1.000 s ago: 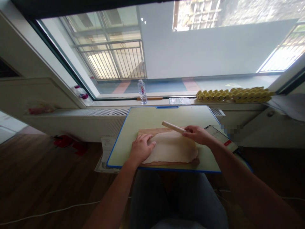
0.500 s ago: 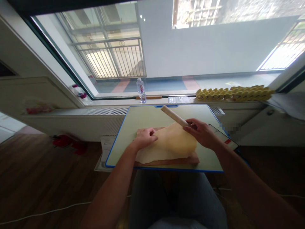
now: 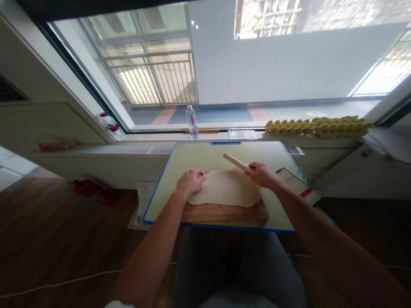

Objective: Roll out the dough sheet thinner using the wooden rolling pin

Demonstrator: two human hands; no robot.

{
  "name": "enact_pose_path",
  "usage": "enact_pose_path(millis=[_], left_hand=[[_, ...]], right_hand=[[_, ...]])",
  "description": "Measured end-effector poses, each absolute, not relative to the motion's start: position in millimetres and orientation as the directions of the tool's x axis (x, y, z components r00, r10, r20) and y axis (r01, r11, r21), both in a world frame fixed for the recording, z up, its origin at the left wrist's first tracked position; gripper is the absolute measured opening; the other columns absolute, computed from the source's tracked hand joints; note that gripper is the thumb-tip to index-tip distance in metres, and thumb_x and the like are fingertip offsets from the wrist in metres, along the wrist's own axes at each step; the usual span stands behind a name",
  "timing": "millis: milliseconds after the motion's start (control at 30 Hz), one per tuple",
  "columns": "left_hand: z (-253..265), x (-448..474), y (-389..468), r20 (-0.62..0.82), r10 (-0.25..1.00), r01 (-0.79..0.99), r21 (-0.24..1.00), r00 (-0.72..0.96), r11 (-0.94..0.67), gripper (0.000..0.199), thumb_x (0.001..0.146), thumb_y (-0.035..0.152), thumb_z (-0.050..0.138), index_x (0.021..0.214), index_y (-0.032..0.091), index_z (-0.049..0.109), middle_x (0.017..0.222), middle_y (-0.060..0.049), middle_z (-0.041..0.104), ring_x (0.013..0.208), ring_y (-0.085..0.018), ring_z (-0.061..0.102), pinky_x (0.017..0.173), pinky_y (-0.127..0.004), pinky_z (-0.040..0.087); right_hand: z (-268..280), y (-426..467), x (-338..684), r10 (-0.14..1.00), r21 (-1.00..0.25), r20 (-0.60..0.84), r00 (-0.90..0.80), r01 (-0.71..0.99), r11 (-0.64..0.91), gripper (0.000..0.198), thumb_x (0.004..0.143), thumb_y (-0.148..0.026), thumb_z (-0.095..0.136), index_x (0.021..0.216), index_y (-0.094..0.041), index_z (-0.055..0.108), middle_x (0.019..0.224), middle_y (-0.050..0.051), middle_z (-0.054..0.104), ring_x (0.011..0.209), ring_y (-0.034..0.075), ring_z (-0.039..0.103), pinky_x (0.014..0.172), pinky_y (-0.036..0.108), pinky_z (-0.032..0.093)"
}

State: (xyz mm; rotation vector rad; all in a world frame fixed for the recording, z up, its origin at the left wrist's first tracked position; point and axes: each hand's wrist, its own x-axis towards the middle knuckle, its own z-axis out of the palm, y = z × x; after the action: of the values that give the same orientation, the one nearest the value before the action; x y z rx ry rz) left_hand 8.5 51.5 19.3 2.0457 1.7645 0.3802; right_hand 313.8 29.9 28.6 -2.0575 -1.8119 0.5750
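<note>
The right hand (image 3: 259, 174) has its fingers wrapped round one end of a rolling pin (image 3: 235, 161), by the far right edge of a dough sheet (image 3: 229, 188) lying on a wooden board (image 3: 224, 213) on the table (image 3: 192, 156). The left hand (image 3: 190, 182) curls at the dough sheet's left edge; whether its fingers pinch it, I cannot tell.

My left forearm (image 3: 157, 244) and right forearm (image 3: 308, 226) slant inward across my remote view, both bare. The left hand (image 3: 190, 182) is palm down, fingers bent (from here I cannot tell if they grip); the right hand (image 3: 261, 174) curls closed, well apart.
</note>
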Motion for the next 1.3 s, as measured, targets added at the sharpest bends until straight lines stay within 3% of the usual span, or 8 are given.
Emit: enact_pose_path(millis=[133, 467, 567, 667, 767, 933, 1067, 1300], left_hand=[[16, -5, 38, -0.046, 0.990, 0.865, 0.493, 0.136, -0.096, 0.023, 0.088, 0.032, 0.068, 0.108, 0.025, 0.078, 0.100, -0.007, 0.080, 0.094, -0.024, 0.072, 0.084, -0.030, 0.052], [31, -30, 22, -0.109, 0.987, 0.819, 0.573, 0.118, -0.034, 0.043, 0.083, 0.015, 0.067, 0.123, 0.021, 0.078, 0.097, -0.003, 0.080, 0.084, -0.018, 0.072, 0.081, -0.025, 0.053], [28, -36, 20, -0.103, 0.989, 0.822, 0.568, 0.110, -0.032, 0.049, 0.081, 0.009, 0.065, 0.127, 0.022, 0.076, 0.094, -0.002, 0.079, 0.083, -0.018, 0.071, 0.080, -0.024, 0.053], [23, -42, 21, -0.025, 0.996, 0.855, 0.516, 0.083, -0.059, 0.050, 0.082, 0.008, 0.064, 0.130, 0.021, 0.074, 0.101, -0.005, 0.077, 0.089, -0.019, 0.071, 0.087, -0.027, 0.054], [23, -37, 27, 0.140, 0.988, 0.874, 0.469, 0.067, -0.126, 0.042, 0.088, 0.014, 0.064, 0.128, 0.020, 0.073, 0.117, -0.009, 0.073, 0.102, -0.022, 0.070, 0.101, -0.034, 0.054], [28, 12, 38, 0.331, 0.938, 0.810, 0.520, 0.100, -0.270, 0.029, 0.100, 0.026, 0.056, 0.124, 0.021, 0.072, 0.127, -0.010, 0.071, 0.121, -0.024, 0.064, 0.112, -0.037, 0.049], [20, 58, 43, 0.239, 0.953, 0.835, 0.473, 0.184, -0.279, 0.029, 0.103, 0.032, 0.055, 0.124, 0.021, 0.072, 0.132, -0.010, 0.071, 0.127, -0.027, 0.061, 0.114, -0.041, 0.047], [3, 79, 51, 0.125, 0.960, 0.867, 0.412, 0.253, -0.282, 0.030, 0.106, 0.030, 0.049, 0.125, 0.020, 0.070, 0.138, -0.009, 0.070, 0.132, -0.025, 0.059, 0.121, -0.038, 0.040]], right_hand=[[29, 26, 312, 0.995, -0.469, -0.062, 0.081, 0.878, -0.100, 0.030, 0.098, -0.036, 0.064, 0.116, -0.016, 0.077, 0.110, 0.013, 0.078, 0.097, 0.024, 0.069, 0.076, 0.029, 0.046], [38, 16, 309, 0.991, -0.399, -0.133, 0.030, 0.913, -0.081, 0.026, 0.097, -0.035, 0.061, 0.103, -0.018, 0.079, 0.097, 0.010, 0.079, 0.086, 0.022, 0.069, 0.067, 0.029, 0.043], [41, 10, 312, 0.988, -0.345, -0.124, 0.093, 0.929, -0.131, 0.030, 0.098, -0.037, 0.060, 0.113, -0.017, 0.077, 0.111, 0.013, 0.078, 0.099, 0.026, 0.070, 0.074, 0.031, 0.046], [44, 0, 310, 0.984, -0.296, -0.026, 0.177, 0.939, -0.176, 0.037, 0.100, -0.040, 0.057, 0.126, -0.018, 0.072, 0.129, 0.016, 0.071, 0.110, 0.030, 0.068, 0.081, 0.034, 0.047], [46, -6, 302, 0.998, -0.322, 0.036, 0.046, 0.946, -0.032, 0.034, 0.101, -0.040, 0.058, 0.126, -0.022, 0.071, 0.128, 0.012, 0.071, 0.105, 0.027, 0.069, 0.081, 0.034, 0.047], [36, -4, 287, 0.961, -0.349, 0.032, -0.275, 0.898, 0.269, 0.026, 0.098, -0.032, 0.063, 0.121, -0.026, 0.074, 0.121, 0.006, 0.073, 0.106, 0.024, 0.069, 0.088, 0.032, 0.048], [26, 2, 288, 0.951, -0.314, 0.072, -0.302, 0.898, 0.309, 0.023, 0.096, -0.030, 0.067, 0.117, -0.027, 0.076, 0.118, 0.006, 0.073, 0.111, 0.026, 0.066, 0.098, 0.035, 0.047], [14, 9, 293, 0.966, -0.304, 0.148, -0.211, 0.920, 0.247, 0.032, 0.098, -0.052, 0.066, 0.110, -0.024, 0.076, 0.123, 0.010, 0.071, 0.118, 0.031, 0.061, 0.103, 0.045, 0.048]])
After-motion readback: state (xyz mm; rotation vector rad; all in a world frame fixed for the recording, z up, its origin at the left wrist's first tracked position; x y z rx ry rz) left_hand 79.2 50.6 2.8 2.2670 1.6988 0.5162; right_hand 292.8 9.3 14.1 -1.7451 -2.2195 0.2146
